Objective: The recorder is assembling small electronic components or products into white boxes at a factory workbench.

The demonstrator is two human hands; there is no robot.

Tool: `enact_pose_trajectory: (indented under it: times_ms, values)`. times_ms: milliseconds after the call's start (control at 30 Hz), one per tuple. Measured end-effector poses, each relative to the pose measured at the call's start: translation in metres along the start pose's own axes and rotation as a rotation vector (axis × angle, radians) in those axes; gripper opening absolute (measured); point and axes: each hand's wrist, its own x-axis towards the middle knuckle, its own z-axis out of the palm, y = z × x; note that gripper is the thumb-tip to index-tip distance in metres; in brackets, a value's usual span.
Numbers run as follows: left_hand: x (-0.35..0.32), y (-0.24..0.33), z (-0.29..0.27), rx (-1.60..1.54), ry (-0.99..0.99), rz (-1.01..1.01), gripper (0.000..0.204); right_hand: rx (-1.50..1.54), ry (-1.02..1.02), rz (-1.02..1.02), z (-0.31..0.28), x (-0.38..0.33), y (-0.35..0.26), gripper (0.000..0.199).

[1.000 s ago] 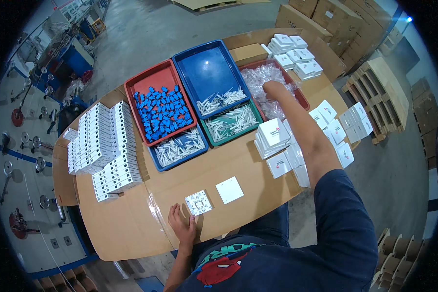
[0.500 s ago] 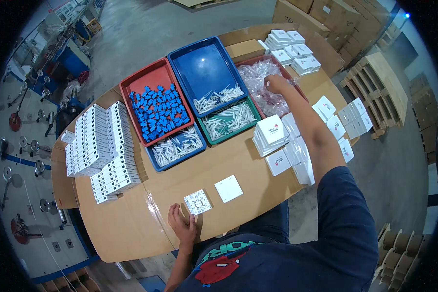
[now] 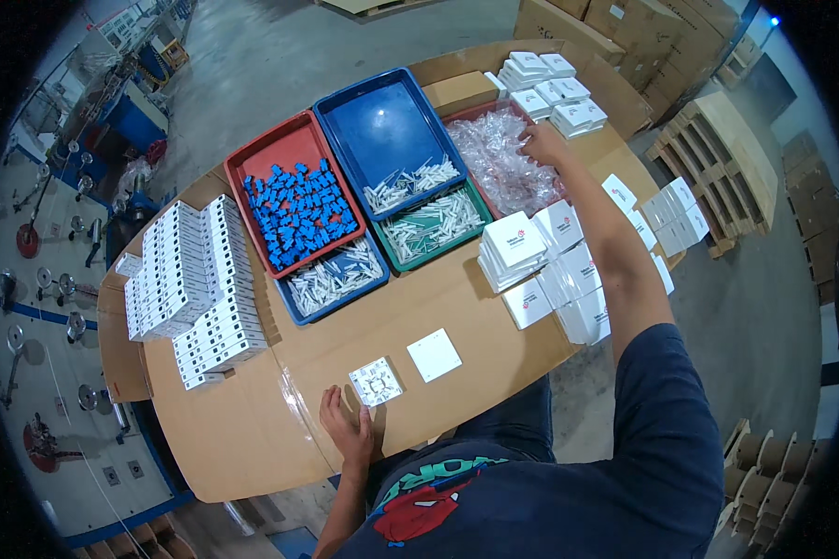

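My left hand (image 3: 347, 427) lies on the cardboard tabletop with its fingers apart, its thumb close to a square white plate with moulded inner parts (image 3: 376, 382). A flat, plain white square plate (image 3: 434, 355) lies to the right of that one. My right arm stretches far across to a red tray (image 3: 482, 112) heaped with crumpled clear plastic bags (image 3: 503, 166). There my right hand (image 3: 544, 146) is at the heap's right side, fingers bent against the plastic; what they hold, if anything, is hidden.
A red tray of blue parts (image 3: 303, 216) and blue and green trays of white plastic pieces (image 3: 429, 227) stand mid-table. Stacked white modules (image 3: 191, 279) are at left. Stacks of white square boxes (image 3: 517, 240) are at right. Wooden pallets (image 3: 718, 168) stand beyond the table.
My right hand has moved slightly right and away across the bag heap. My left hand and the two white plates keep their places; the view has shifted a little.
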Motion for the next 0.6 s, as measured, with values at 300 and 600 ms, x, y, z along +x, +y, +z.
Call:
enact_pose_trajectory:
  times_ms: [300, 600]
  values:
    - [-0.007, -0.027, 0.013, -0.402, 0.215, -0.006, 0.052, 0.439, -0.066, -0.138, -0.032, -0.051, -0.032, 0.029]
    - [0.060, 0.106, 0.003, -0.736, -0.019, -0.132, 0.029, 0.520, -0.132, -0.331, -0.044, -0.182, -0.115, 0.023]
